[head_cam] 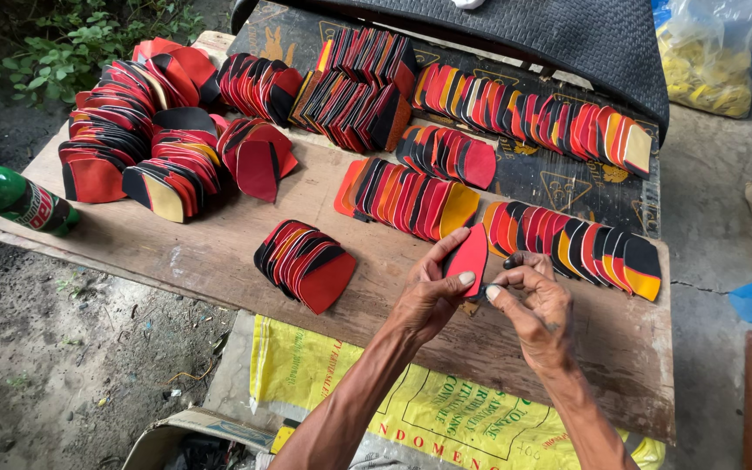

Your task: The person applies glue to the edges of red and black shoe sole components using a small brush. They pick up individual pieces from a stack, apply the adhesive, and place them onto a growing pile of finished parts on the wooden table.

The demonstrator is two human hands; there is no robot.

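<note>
My left hand [428, 292] pinches a red, rounded-triangle leather piece [468, 258] and holds it upright above the wooden board [211, 252]. My right hand [537, 305] meets it at the piece's lower edge, fingertips closed on it. Just left of my hands lies a small fanned stack of red, black and orange pieces [306, 264]. Behind my hands run overlapping rows of the same pieces [406, 196], and another row [576, 246] lies to the right.
Large heaps of pieces [145, 130] fill the board's far left, with more rows on a dark printed sheet [559, 178]. A green bottle [10, 198] lies at the left edge. A yellow sack [446, 409] lies under the board, a plastic bag [711, 61] at the far right.
</note>
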